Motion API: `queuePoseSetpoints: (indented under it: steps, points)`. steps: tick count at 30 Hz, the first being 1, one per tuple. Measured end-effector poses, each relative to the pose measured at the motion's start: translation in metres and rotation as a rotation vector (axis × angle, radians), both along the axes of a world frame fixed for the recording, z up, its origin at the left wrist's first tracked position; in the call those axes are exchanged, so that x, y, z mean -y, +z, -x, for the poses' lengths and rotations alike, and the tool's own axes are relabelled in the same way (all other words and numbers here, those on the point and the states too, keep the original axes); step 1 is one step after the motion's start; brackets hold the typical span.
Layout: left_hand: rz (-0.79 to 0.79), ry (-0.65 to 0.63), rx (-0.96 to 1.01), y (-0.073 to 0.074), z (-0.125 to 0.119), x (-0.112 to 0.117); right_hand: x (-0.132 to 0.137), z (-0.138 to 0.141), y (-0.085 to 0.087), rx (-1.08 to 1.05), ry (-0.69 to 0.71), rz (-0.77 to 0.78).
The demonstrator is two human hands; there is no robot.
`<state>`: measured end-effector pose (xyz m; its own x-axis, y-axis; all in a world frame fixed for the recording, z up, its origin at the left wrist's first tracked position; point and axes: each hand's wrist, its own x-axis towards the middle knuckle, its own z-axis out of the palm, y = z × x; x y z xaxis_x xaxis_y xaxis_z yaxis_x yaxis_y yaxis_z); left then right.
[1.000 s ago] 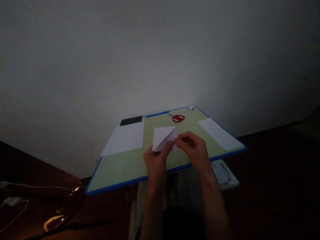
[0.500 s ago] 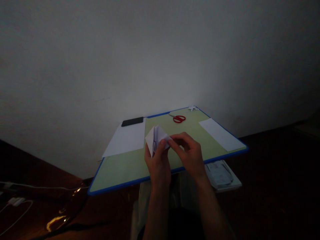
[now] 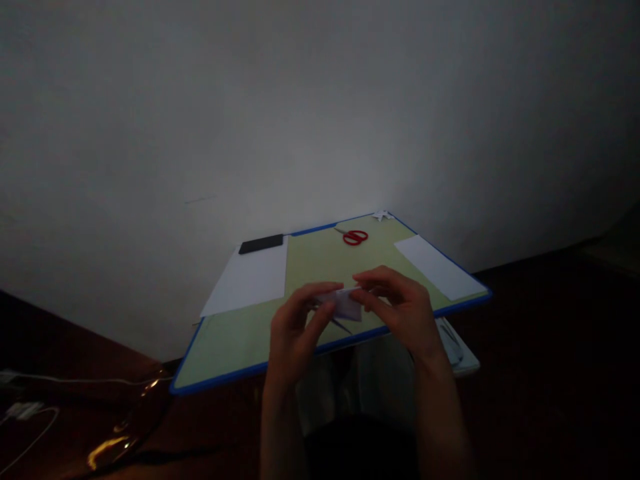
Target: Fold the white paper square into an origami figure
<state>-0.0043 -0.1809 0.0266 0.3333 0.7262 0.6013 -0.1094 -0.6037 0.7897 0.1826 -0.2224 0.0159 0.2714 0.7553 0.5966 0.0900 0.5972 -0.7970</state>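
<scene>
A small folded white paper (image 3: 349, 305) is held up above the near edge of the green, blue-rimmed table (image 3: 240, 343). My left hand (image 3: 300, 327) pinches its left side between thumb and fingers. On the other side, my right hand (image 3: 397, 303) has thumb and fingertips closed on the paper's upper right edge. Part of the paper is hidden behind the left fingers, and a thin flap sticks out below it.
Red-handled scissors (image 3: 355, 237) lie toward the back. A dark flat device (image 3: 261, 244) rests on a white sheet (image 3: 250, 280) at left. Another white sheet (image 3: 440, 267) lies at right, with a star-like paper piece (image 3: 382, 215) in the far corner.
The folded paper has been turned and lowered, so its opened-out layers no longer face up. My left hand has shifted left with its fingers over the top; my right hand has moved slightly right.
</scene>
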Motion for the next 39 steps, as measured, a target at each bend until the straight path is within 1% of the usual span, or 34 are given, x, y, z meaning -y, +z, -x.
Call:
queuePoseSetpoints:
  steps: [2,4,7,9,12,17,21,27,30,33,36,39]
  points:
    - [-0.058,0.014,-0.071,0.002,0.0,0.002,0.001,0.001,0.001,0.029,-0.02,-0.021]
    - [-0.083,0.027,-0.115,0.003,0.002,0.003,0.003,0.0,0.004,0.082,-0.026,-0.048]
    - [-0.079,0.037,-0.168,0.004,0.003,0.004,0.006,-0.002,0.007,0.2,-0.041,-0.114]
    - [-0.074,0.066,-0.183,0.005,0.003,0.004,0.007,-0.004,0.009,0.279,-0.054,-0.147]
    - [-0.084,0.11,-0.195,0.005,0.001,0.004,0.008,-0.005,0.009,0.343,-0.066,-0.131]
    - [-0.099,0.117,-0.256,0.006,0.001,0.002,0.007,-0.005,0.007,0.387,-0.048,-0.079]
    - [-0.089,0.127,-0.263,0.006,0.001,0.002,0.007,-0.006,0.005,0.402,-0.032,-0.073]
    - [-0.097,0.223,-0.276,0.009,-0.004,0.004,0.005,-0.007,0.003,0.41,-0.051,-0.083]
    - [-0.099,0.25,-0.276,0.011,-0.007,0.005,0.003,-0.005,0.002,0.416,-0.068,-0.074]
    - [-0.06,0.243,-0.222,0.011,-0.008,0.005,0.002,-0.002,0.002,0.388,-0.081,-0.078]
    - [0.003,0.208,-0.149,0.007,-0.008,0.005,0.002,0.0,0.002,0.307,-0.108,-0.072]
    - [0.029,0.208,-0.08,0.004,-0.008,0.004,0.004,0.001,0.002,0.265,-0.122,-0.051]
